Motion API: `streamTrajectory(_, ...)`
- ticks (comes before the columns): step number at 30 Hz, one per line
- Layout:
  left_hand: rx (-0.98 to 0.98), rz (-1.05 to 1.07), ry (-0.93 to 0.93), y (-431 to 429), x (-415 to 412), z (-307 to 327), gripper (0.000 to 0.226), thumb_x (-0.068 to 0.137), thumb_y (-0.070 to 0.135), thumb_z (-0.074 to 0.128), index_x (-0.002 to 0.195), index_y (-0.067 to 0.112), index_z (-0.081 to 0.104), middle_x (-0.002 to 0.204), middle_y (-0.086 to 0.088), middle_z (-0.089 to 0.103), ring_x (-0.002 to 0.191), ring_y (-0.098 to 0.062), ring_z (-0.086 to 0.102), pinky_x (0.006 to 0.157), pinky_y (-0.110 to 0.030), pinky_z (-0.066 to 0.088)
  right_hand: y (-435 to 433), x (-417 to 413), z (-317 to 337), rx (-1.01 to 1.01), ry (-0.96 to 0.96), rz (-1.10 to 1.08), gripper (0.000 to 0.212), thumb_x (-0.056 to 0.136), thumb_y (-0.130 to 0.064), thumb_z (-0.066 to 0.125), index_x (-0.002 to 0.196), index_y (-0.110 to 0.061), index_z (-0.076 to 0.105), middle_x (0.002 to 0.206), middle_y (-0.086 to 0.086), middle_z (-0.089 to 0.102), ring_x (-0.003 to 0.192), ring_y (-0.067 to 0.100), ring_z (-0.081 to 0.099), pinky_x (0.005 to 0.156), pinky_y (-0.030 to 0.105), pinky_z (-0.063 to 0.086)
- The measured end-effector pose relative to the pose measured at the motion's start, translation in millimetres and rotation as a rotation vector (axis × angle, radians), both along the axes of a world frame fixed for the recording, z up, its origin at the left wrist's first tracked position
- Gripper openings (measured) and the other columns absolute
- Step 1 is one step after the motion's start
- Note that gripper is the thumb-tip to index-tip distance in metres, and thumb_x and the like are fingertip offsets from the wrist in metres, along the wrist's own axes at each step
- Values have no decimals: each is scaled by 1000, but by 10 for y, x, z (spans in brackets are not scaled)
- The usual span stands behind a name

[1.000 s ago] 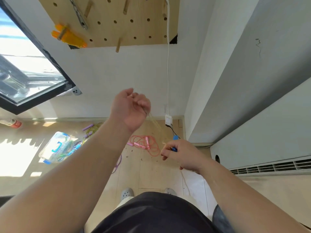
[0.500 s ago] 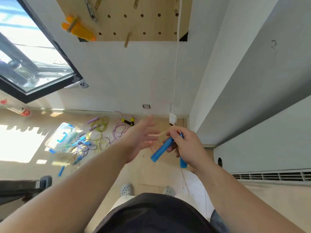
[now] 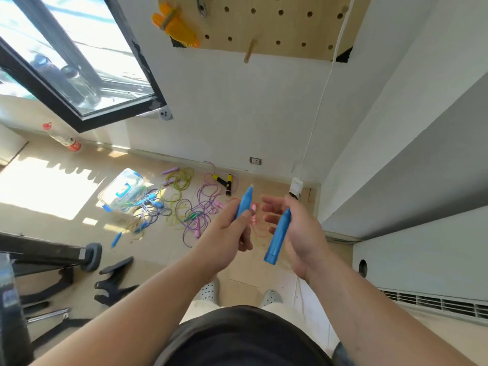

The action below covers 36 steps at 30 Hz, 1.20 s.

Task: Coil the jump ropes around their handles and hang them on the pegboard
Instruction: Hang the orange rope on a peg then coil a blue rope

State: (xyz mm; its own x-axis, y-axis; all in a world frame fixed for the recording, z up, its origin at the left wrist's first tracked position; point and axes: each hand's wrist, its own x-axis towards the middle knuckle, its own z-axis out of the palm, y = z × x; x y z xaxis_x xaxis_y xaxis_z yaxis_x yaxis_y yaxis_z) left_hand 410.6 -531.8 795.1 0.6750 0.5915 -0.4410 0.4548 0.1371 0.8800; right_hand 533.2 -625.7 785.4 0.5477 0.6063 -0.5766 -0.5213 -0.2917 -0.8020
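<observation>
A bottle point(image 3: 66, 140) lies on the floor by the window at far left. Further right sits a clear box point(image 3: 122, 188), and beside it a tangle of jump ropes point(image 3: 190, 207) sprawls over the floor, well below the pegboard point(image 3: 266, 27) high on the wall, which has one bare wooden peg point(image 3: 249, 51) near its lower edge. In the middle, the left hand point(image 3: 227, 236) has its grip closed round one blue handle point(image 3: 244, 202), thumb and curled fingers pinching it low so the tip points up and away. Just to its right, apart from it, the right hand point(image 3: 301, 233) has its fingers spread loosely; the second blue handle point(image 3: 278, 236) slants across its palm, seemingly pinned by the thumb. A white cable point(image 3: 324, 83) hangs down the wall beyond.
</observation>
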Motion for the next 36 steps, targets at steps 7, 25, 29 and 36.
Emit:
streamTrajectory(7,-144,-141,-14,270,-221,76,26,103,8,44,125,10,58,114,-26,62,83,-32,66,74,-41,60,433,-463,-33,109,65,101,38,103,-61,32,134,-52,52,139,3,59,121,21,64,81,45,60)
streamTrajectory(25,570,-267,70,1666,-852,-58,30,83,14,65,106,20,47,87,5,58,75,-18,58,61,-31,43,1667,-1219,133,53,-62,144,42,108,-52,27,128,-50,63,133,-6,65,118,5,64,103,35,49)
streamTrajectory(29,621,-347,111,1982,-975,-91,15,86,21,62,93,18,49,79,4,58,72,-24,58,65,-40,49,1825,-1187,285,-145,-422,165,32,103,-41,52,96,-17,73,86,-4,73,73,-4,65,71,19,49)
streamTrajectory(36,474,-460,-49,2365,-1147,22,11,85,20,63,92,18,54,76,3,59,66,-20,56,64,-41,48,1967,-1141,379,-27,-473,451,42,109,-37,31,113,-14,67,99,-4,69,94,-1,63,85,9,43)
